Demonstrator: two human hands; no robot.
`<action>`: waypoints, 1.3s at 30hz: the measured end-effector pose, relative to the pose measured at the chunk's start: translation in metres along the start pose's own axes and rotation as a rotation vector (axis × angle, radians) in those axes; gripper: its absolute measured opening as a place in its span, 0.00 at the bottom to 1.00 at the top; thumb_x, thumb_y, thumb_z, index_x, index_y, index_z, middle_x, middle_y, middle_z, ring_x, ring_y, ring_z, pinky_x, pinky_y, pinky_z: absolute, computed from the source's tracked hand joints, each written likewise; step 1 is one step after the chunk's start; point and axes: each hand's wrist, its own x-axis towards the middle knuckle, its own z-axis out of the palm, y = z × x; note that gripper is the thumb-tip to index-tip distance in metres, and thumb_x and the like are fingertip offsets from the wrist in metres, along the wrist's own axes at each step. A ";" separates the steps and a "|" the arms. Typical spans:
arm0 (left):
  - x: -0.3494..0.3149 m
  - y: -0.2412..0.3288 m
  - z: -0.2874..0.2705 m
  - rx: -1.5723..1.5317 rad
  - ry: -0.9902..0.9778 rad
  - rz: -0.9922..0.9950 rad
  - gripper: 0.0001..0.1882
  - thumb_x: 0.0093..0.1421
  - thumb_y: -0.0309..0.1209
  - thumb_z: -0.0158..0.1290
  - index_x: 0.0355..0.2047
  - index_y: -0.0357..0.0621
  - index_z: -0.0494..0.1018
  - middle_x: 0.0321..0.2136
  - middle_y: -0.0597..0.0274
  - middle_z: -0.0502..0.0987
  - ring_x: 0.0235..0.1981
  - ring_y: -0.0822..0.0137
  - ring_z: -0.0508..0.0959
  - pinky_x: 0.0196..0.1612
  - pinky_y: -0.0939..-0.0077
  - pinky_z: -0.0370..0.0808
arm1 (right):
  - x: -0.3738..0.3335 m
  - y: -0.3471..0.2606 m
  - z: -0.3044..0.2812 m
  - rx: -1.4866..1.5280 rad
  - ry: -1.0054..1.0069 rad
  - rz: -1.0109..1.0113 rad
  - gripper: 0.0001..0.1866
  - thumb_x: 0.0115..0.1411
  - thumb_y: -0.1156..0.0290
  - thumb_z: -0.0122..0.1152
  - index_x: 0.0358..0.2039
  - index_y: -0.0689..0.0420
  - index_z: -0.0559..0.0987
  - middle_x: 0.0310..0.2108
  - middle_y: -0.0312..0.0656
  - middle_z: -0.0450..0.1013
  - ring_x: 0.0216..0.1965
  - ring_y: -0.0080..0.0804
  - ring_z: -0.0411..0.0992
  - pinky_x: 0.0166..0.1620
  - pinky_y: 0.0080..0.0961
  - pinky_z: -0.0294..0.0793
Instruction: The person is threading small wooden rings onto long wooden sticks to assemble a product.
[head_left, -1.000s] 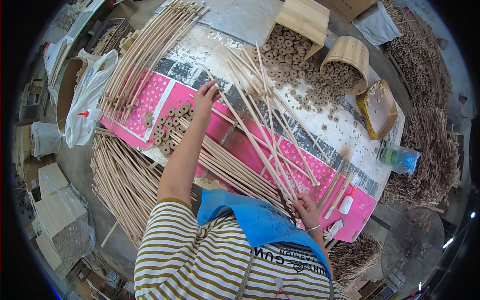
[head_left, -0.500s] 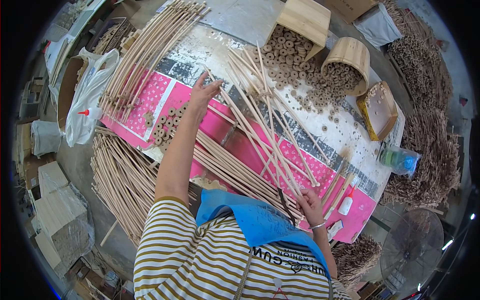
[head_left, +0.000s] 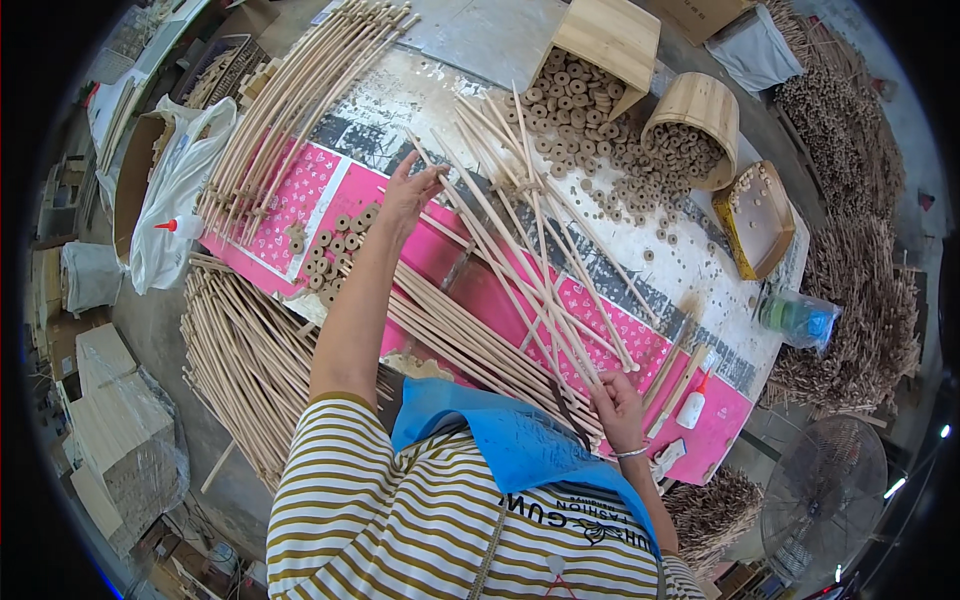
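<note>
Two or more long, thin wooden sticks (head_left: 500, 248) slant across the table between my hands, crossing other loose sticks (head_left: 545, 215). My left hand (head_left: 412, 192) is at their far upper end, its thumb and fingertips closed on a stick. Lower right, my right hand (head_left: 617, 412) has its fingers closed around the near end of the sticks; exactly how many it grips is hidden. Beneath lies a row of parallel sticks (head_left: 470, 335), with a dark strap (head_left: 570, 412) across their right end. Small wooden rings (head_left: 340, 245) lie beside my left forearm.
A tipped wooden box (head_left: 608, 40) and a tipped bucket (head_left: 705, 125) spill rings at the back. Assembled sticks (head_left: 300, 110) lie far left. Red-capped glue bottles (head_left: 690, 408) sit at right and left. A yellow-edged tray (head_left: 755, 220) and a fan (head_left: 825, 495) are at right.
Both hands stay almost in place. My left fingers have shifted slightly, and a stick's upper end beside them now lies a little further left. My right hand has moved slightly away from me.
</note>
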 end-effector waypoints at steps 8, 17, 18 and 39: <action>0.000 0.009 -0.002 -0.024 -0.010 0.021 0.40 0.61 0.23 0.53 0.66 0.34 0.42 0.41 0.50 0.78 0.43 0.64 0.79 0.45 0.73 0.77 | 0.002 0.000 0.014 0.132 -0.101 0.098 0.07 0.64 0.72 0.54 0.40 0.59 0.73 0.18 0.29 0.69 0.17 0.09 0.59 0.21 0.11 0.54; -0.008 -0.019 0.024 -0.154 -0.042 -0.018 0.21 0.68 0.34 0.46 0.58 0.37 0.62 0.37 0.60 0.80 0.34 0.75 0.77 0.41 0.80 0.76 | -0.024 0.012 0.022 0.188 -0.044 0.048 0.08 0.64 0.72 0.55 0.42 0.60 0.72 0.19 0.29 0.68 0.18 0.11 0.60 0.21 0.12 0.54; -0.009 -0.017 0.029 -0.155 -0.044 -0.019 0.21 0.68 0.34 0.46 0.58 0.37 0.62 0.37 0.60 0.80 0.34 0.75 0.77 0.41 0.80 0.76 | -0.024 0.013 0.022 0.198 -0.051 0.080 0.08 0.64 0.72 0.54 0.42 0.60 0.72 0.19 0.29 0.68 0.18 0.11 0.60 0.21 0.12 0.53; 0.010 0.008 -0.010 -0.201 0.078 -0.176 0.27 0.65 0.53 0.45 0.41 0.39 0.75 0.22 0.72 0.69 0.20 0.81 0.65 0.16 0.92 0.59 | -0.031 0.005 0.016 0.224 -0.123 0.145 0.06 0.65 0.71 0.53 0.41 0.59 0.72 0.18 0.28 0.67 0.16 0.10 0.58 0.19 0.11 0.52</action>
